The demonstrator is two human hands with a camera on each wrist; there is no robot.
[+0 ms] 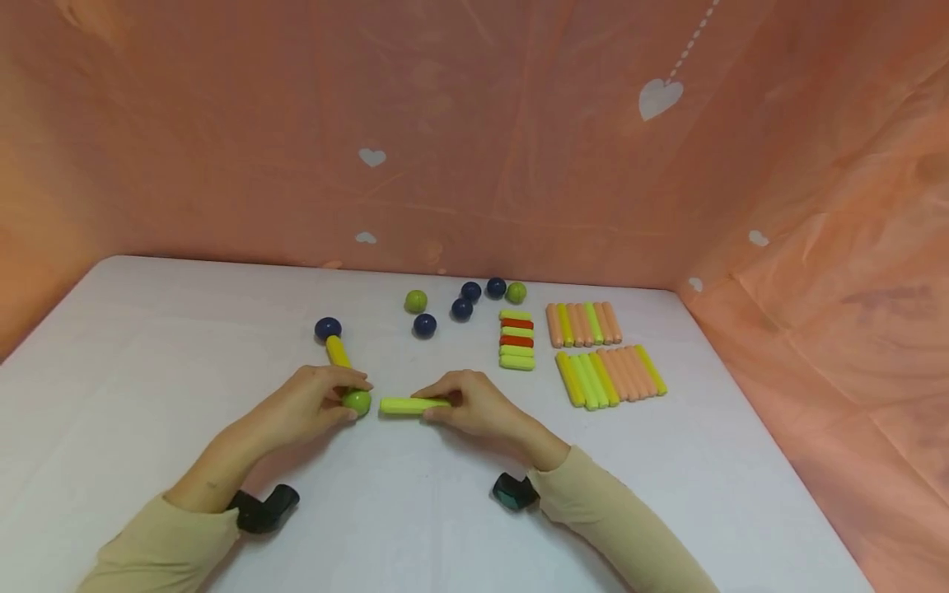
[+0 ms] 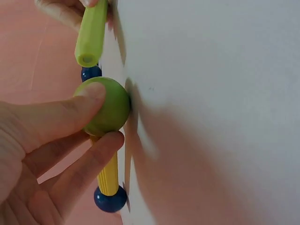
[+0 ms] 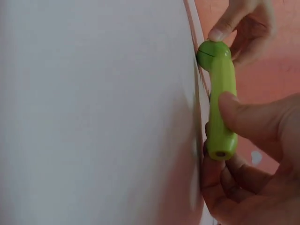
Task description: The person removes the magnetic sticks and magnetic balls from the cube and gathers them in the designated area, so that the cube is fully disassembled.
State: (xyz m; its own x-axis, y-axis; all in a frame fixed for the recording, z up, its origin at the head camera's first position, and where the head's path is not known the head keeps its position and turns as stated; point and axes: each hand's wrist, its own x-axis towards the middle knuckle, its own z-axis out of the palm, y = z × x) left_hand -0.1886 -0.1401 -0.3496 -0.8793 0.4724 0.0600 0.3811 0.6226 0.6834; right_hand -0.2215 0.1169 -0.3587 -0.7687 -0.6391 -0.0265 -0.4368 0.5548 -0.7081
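My left hand (image 1: 315,399) pinches a green ball (image 2: 108,110) between thumb and fingers, close to the table. A yellow stick (image 1: 338,352) runs from that ball to a dark blue ball (image 1: 328,329) at its far end. My right hand (image 1: 474,403) pinches a yellow-green stick (image 1: 404,406) by its right part, thumb on one side and fingers on the other. The stick's free end points at the green ball, with a small gap between them in the head view. A round hole shows in the stick's end (image 2: 87,58) in the left wrist view.
Loose dark blue balls (image 1: 425,325) and green balls (image 1: 416,301) lie farther back on the white table (image 1: 185,329). A column of short yellow-green and red sticks (image 1: 516,339) lies right of them. Two rows of longer sticks (image 1: 611,376) are farther right. An orange curtain (image 1: 474,165) hangs behind.
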